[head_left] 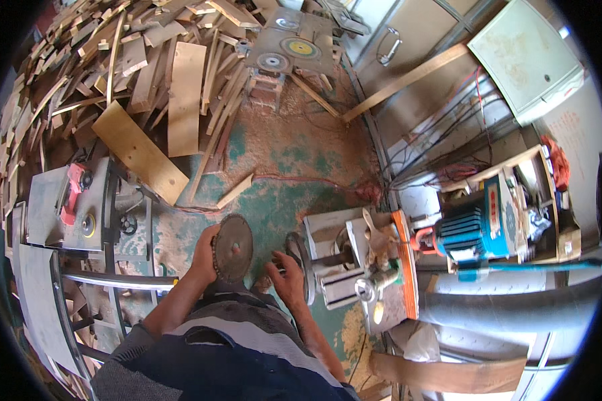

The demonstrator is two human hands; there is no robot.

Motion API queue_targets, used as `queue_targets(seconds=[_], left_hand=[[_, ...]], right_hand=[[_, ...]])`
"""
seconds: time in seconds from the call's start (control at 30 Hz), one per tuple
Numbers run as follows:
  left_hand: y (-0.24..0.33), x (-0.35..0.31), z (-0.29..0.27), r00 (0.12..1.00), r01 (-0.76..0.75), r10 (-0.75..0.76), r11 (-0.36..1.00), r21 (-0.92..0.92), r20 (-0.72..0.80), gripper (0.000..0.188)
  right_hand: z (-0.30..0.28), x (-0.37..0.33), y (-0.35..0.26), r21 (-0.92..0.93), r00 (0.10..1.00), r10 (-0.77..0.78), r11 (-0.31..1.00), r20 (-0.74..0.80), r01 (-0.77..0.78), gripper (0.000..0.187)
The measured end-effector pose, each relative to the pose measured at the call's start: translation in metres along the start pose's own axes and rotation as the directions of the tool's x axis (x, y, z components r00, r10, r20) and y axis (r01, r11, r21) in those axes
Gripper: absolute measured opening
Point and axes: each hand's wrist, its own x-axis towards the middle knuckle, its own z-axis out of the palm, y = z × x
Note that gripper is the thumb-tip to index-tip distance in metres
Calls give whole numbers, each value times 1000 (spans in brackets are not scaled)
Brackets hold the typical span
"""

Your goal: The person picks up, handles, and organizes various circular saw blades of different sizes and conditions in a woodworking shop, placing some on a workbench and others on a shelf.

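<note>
Blade: circular saw blade [233,248], toothed, dull rusty grey | left hand [205,255] fingers grip rim | right hand [286,279] fingers spread

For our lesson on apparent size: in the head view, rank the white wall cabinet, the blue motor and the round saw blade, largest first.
1. White wall cabinet.
2. Blue motor.
3. Round saw blade, held by the left hand.
The blade lies nearest the camera, so its true rank is unsure.
</note>
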Motion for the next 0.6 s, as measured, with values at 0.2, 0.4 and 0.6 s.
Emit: queue_targets(seconds=[0.2,0.4,0.6], left_hand=[[33,19,7,989,84,-129,894,-439,-74,56],[68,117,-15,981,96,-157,905,-414,-115,54],[122,222,-6,946,230,-306,869,-438,-109,53]], right_hand=[[36,98,-4,-15,943,87,996,322,-87,69],[59,203,-7,65,866,276,941,417,-331,62],[42,288,-26,261,933,292,903,211,-342,53]])
